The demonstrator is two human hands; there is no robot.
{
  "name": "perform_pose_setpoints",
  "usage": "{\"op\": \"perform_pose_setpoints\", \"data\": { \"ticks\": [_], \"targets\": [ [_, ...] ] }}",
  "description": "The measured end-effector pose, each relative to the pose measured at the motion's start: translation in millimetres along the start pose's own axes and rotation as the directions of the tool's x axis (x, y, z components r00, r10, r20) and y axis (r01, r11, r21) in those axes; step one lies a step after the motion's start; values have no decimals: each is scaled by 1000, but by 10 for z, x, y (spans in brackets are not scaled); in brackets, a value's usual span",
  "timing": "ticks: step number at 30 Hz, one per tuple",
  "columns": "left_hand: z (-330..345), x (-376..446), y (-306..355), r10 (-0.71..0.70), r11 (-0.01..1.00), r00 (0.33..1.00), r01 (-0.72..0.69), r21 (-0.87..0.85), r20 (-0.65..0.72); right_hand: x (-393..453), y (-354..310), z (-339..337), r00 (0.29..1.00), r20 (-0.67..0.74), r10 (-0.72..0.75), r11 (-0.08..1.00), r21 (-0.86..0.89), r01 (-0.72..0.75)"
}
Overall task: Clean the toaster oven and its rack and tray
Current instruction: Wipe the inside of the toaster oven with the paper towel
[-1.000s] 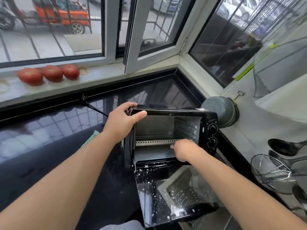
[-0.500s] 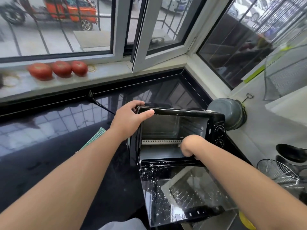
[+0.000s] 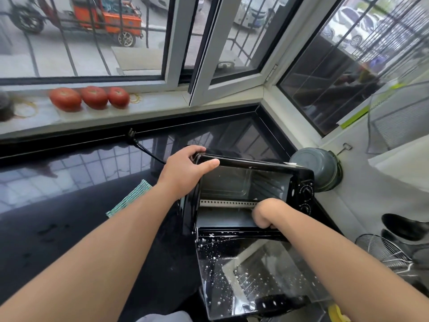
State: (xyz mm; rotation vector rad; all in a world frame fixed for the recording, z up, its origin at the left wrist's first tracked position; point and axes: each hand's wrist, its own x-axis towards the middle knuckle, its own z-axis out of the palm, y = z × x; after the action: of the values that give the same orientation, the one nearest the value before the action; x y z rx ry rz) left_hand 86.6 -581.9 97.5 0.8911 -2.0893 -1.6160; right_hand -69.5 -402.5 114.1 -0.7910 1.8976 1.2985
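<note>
Risk: you're leaning over the dropped, spattered glass door (image 3: 250, 275); arm weight on it could tip the black toaster oven (image 3: 250, 194) on the glossy black counter (image 3: 69, 228). Your left hand (image 3: 185, 173) clamps its top-left corner, thumb in front, fingers over the top. Your right hand (image 3: 267, 213) is curled inside the cavity floor, right side; can't tell what it holds.

Three red tomatoes (image 3: 89, 98) in a row on the pale window sill (image 3: 148, 111), rubber bands (image 3: 135, 98) just beside them. Glossy black countertop (image 3: 69, 205); a green-striped cloth (image 3: 130, 198) lies on it. Grey-green bowl (image 3: 318, 168) tipped on its side in the corner. Wire skimmer (image 3: 380, 252) and black ladles (image 3: 406, 226) at right edge. Orange three-wheeler (image 3: 104, 17) outside behind the window bars.
</note>
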Motion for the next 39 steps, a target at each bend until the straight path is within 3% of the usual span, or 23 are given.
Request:
{"op": "perform_pose_setpoints", "data": {
  "ticks": [9,15,18,21,24,26,28,31,34,35,36,38,39],
  "targets": [
    [-18,13,65,-35,999,999,36,8,-34,-125,52,-30,994,83,-75,997,28,73],
    [-8,-3,44,-31,999,999,31,-7,-36,-442,154,287,980,-198,-8,999,46,17],
    [-16,30,0,-39,999,999,39,-9,-31,-634,274,587,899,-435,45,999,27,-37],
    [7,45,-26,-28,1000,999,28,6,-26,-804,477,869,885,-444,138,990,71,-119],
    [12,47,-40,-16,1000,999,16,0,-33,-963,855,1006,883,-363,296,943,257,-211],
    [17,57,-36,-14,1000,999,14,5,-34,-1059,1096,1037,831,-386,401,902,326,-283],
    [25,59,-38,-17,1000,999,17,14,-35,-1136,1167,1019,736,-497,460,882,347,-318],
    [30,54,-42,-17,1000,999,17,9,-38,-1229,943,973,523,-684,509,831,549,-91],
    [31,63,-38,-17,1000,999,18,14,-41,-1162,690,934,390,-762,517,786,603,136],
    [29,68,-34,-17,1000,999,18,19,-42,-1075,619,932,383,-808,447,827,536,167],
    [27,77,-36,-19,1000,999,20,23,-43,-969,534,949,428,-842,330,877,441,192],
    [24,80,-33,-23,999,999,24,23,-40,-723,387,1066,600,-797,67,928,271,256],
    [22,73,-32,-23,999,999,24,24,-36,-657,357,1119,686,-727,-6,916,270,295]
  ]
}}
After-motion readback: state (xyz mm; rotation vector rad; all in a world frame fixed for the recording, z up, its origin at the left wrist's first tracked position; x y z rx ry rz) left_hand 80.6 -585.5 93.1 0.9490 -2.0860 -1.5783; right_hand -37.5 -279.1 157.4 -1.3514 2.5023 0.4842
